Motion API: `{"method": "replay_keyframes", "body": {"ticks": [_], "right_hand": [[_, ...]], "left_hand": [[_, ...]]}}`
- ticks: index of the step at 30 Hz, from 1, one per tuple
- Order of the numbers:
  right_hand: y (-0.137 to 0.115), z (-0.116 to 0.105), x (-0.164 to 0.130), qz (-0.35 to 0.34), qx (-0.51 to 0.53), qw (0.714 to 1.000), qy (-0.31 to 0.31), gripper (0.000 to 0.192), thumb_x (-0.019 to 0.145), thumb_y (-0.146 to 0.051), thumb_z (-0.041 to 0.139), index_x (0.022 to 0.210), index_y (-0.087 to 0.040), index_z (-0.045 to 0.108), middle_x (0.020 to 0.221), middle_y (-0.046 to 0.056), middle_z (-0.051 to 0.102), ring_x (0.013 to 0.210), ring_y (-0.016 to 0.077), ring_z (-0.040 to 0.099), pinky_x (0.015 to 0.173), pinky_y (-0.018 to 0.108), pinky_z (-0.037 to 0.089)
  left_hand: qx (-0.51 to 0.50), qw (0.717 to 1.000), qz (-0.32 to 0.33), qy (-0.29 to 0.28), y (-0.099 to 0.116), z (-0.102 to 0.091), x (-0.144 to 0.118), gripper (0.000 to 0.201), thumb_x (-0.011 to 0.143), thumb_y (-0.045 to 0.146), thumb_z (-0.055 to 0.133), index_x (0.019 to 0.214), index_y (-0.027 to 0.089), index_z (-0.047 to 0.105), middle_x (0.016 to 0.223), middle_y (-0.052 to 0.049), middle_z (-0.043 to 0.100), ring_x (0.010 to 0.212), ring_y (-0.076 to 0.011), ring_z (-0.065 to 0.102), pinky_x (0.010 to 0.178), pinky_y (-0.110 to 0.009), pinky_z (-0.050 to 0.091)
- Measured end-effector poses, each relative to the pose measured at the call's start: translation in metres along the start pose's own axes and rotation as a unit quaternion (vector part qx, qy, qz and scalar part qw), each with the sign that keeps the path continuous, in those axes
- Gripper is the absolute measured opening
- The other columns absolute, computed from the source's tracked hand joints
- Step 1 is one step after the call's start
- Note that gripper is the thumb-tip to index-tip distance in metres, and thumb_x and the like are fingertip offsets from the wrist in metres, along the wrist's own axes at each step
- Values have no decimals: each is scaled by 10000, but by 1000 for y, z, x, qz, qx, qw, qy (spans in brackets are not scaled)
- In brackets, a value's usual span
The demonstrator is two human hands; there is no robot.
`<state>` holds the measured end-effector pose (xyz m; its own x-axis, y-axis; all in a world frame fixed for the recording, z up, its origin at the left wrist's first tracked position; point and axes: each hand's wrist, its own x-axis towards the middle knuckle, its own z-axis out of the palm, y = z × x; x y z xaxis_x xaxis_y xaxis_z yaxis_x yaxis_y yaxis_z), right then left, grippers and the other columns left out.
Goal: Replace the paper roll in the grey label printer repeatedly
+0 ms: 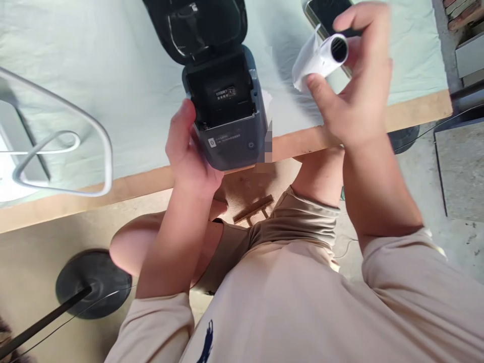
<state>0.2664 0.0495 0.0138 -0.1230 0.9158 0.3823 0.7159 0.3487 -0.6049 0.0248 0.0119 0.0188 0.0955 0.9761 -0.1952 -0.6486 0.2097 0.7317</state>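
**Head view: printer lid standing open, paper roll lifted clear**

Head camera is looking down on a seated person at the near edge of a worktop (416, 108) covered with a pale green cloth. The left hand (187, 151) is grasping the near left side of a small dark grey label printer (230, 116), which is sitting right at the worktop's near edge; the fingers are wrapping behind the casing and are mostly hidden. The printer's lid (196, 25) is tilting back open, its top cut off by the frame, and the empty paper bay is showing a small label too blurred to read. The right hand (355, 96) is pinching a white paper roll (325, 55) between thumb and fingers, holding it in the air above the worktop, to the right of the printer and apart from it; a loose paper tail is hanging off the roll. Behind the roll, a dark phone-like object (327, 12) is lying at the far edge, largely covered by the fingers. A white curved frame (102, 131) is sitting toward the worktop's left end, partly cut off. On the floor, a round black base (93, 282) is standing under the worktop's near edge.
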Motion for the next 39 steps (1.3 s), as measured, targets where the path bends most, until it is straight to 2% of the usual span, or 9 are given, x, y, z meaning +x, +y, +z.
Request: {"method": "replay_keyframes", "body": {"ticks": [4, 8, 13, 16, 19, 25, 29, 34, 39], "right_hand": [[5, 4, -1, -17, -83, 996, -18, 563, 796, -250, 628, 1349, -234, 521, 1318, 63, 642, 1171, 235, 623, 1053, 420, 488], [-25, -2, -4, -89, -139, 985, 52, 518, 935, -436, 513, 1382, -177, 547, 1397, 96, 599, 1350, 282, 533, 1147, 477, 435], [-61, 28, 1, -69, -188, 971, -131, 613, 819, -453, 689, 1385, -236, 601, 1421, 118, 574, 1248, 349, 574, 1075, 537, 490], [-69, 50, 7, -31, -206, 958, -195, 417, 866, -391, 640, 1259, -255, 649, 1267, 122, 648, 1172, 365, 599, 1029, 543, 502], [-72, 51, 10, -1, -178, 960, -215, 327, 878, -366, 615, 1184, -250, 631, 1130, 107, 665, 1125, 346, 614, 982, 511, 512], [-67, 17, -7, 19, 6, 996, -87, 510, 735, -230, 647, 1225, -246, 507, 1228, 32, 633, 1070, 200, 636, 927, 369, 524], [-61, 5, -23, -23, 116, 992, 39, 432, 767, -440, 690, 1128, -271, 523, 1168, 42, 540, 1020, 186, 586, 809, 346, 517], [-55, 6, -30, -51, 212, 975, 35, 468, 757, -519, 761, 1106, -308, 530, 1162, 36, 478, 918, 147, 534, 703, 310, 492], [-43, 11, -32, -10, 260, 965, 27, 574, 740, -635, 756, 1159, -361, 475, 1098, 28, 493, 794, 129, 493, 680, 312, 542]], "left_hand": [[14, 999, 26, 23, 2, 2, -2, 397, 1014, 445, 372, 1002, 265, 725, 1135, -39, 769, 1527, -240, 448, 1241, -367, 451], [-55, 997, 51, 0, 2, -3, -1, 377, 1006, 424, 390, 1064, 270, 729, 1190, -28, 763, 1485, -243, 484, 1271, -338, 392], [-30, 996, 77, 19, -3, 2, -1, 409, 1001, 492, 370, 947, 273, 711, 1159, -11, 745, 1414, -214, 522, 1230, -297, 408], [-32, 991, 111, 62, -5, 9, -3, 401, 1004, 494, 359, 924, 267, 680, 1034, -24, 733, 1425, -193, 512, 1249, -303, 389], [-49, 995, 86, 23, -3, 7, -4, 416, 1011, 460, 342, 886, 239, 672, 1020, -59, 734, 1395, -223, 538, 1245, -326, 406], [24, 998, 28, 53, 3, -1, -4, 389, 965, 515, 365, 931, 312, 695, 1213, -33, 732, 1435, -232, 548, 1166, -347, 499], [20, 998, 38, 45, 4, 3, -3, 422, 979, 484, 333, 926, 318, 718, 1240, -27, 727, 1381, -221, 607, 1196, -349, 485], [6, 999, 41, 34, 4, 5, -5, 412, 991, 433, 347, 851, 306, 714, 1125, -35, 751, 1390, -224, 606, 1193, -373, 508], [-30, 998, 56, -19, -2, 3, -5, 323, 994, 380, 412, 843, 287, 682, 1035, -39, 724, 1421, -237, 573, 1146, -396, 539]]}}
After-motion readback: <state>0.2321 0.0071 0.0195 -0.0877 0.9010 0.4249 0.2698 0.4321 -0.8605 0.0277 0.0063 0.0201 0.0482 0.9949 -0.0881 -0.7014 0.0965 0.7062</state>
